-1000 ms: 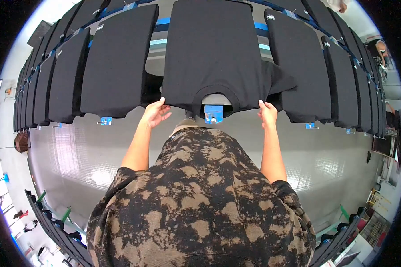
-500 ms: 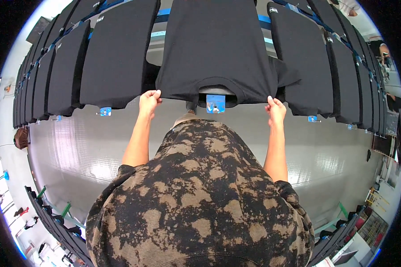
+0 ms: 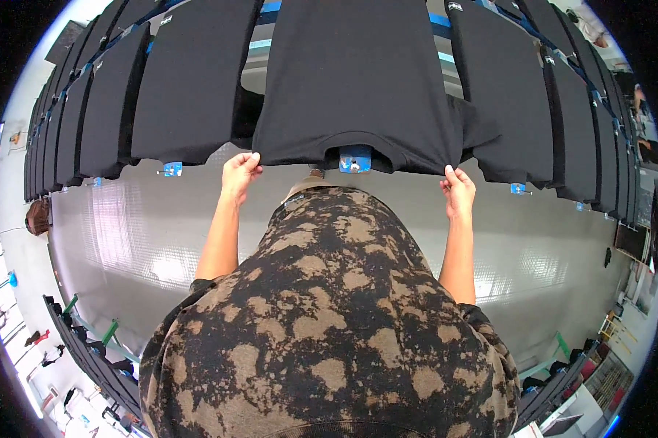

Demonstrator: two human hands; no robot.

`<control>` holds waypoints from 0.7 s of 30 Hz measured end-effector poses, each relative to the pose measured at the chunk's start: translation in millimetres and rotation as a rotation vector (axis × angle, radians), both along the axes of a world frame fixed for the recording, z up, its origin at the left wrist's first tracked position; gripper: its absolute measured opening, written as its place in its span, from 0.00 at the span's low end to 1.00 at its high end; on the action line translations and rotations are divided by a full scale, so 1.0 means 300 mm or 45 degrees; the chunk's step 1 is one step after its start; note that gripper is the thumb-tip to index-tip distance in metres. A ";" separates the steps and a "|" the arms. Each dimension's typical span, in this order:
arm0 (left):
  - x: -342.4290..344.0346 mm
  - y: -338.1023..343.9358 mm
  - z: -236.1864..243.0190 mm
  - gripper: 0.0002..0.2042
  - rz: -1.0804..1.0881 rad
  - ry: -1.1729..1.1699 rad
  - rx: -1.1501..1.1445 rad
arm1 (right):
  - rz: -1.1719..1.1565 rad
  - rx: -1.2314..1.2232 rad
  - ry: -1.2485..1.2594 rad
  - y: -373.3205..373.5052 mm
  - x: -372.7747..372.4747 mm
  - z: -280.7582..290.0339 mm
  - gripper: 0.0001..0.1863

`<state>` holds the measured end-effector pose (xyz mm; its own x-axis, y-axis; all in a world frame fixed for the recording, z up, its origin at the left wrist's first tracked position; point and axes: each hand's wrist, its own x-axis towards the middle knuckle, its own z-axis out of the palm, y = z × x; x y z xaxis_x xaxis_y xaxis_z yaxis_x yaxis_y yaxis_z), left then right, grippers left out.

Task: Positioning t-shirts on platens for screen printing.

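Observation:
A black T-shirt (image 3: 354,80) lies flat over a board straight ahead of me, its neck opening toward me. My left hand (image 3: 241,177) pinches the shirt's near left corner at the shoulder between thumb and fingers. At the near right corner, my right hand (image 3: 457,191) grips the cloth the same way. Between the hands the near edge is drawn out wide. A blue metal bracket (image 3: 355,159) shows in the neck opening, partly covered by the collar. One sleeve (image 3: 477,123) hangs loose beside the board on the right.
More boards dressed in black shirts stand in a row on both sides, such as one at left (image 3: 190,87) and one at right (image 3: 500,95). A blue rail (image 3: 440,22) runs behind them. Behind me, other dark boards (image 3: 95,358) stand on green supports. A grey floor (image 3: 161,226) lies below.
The shirt's collar has come nearer over the blue bracket, covering more of it. My right hand has shifted slightly right and down; both hands keep their pinch on the shirt.

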<state>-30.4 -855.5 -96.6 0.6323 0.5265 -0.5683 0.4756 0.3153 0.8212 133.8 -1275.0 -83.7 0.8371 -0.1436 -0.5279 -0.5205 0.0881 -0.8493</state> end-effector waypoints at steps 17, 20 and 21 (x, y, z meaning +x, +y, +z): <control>-0.063 -0.006 -0.085 0.08 0.032 -0.016 -0.035 | 0.055 0.026 0.031 -0.048 -0.064 -0.113 0.08; -0.018 -0.015 -0.115 0.07 -0.016 0.158 0.037 | 0.093 -0.123 0.112 -0.036 -0.040 -0.189 0.08; 0.003 -0.016 -0.122 0.07 -0.025 0.188 0.053 | 0.091 -0.095 0.112 -0.023 -0.031 -0.205 0.09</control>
<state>-29.6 -860.2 -133.1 0.5536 0.5399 -0.6340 0.5981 0.2720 0.7539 124.3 -1281.7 -145.2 0.7975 -0.1268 -0.5898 -0.5960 -0.0137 -0.8029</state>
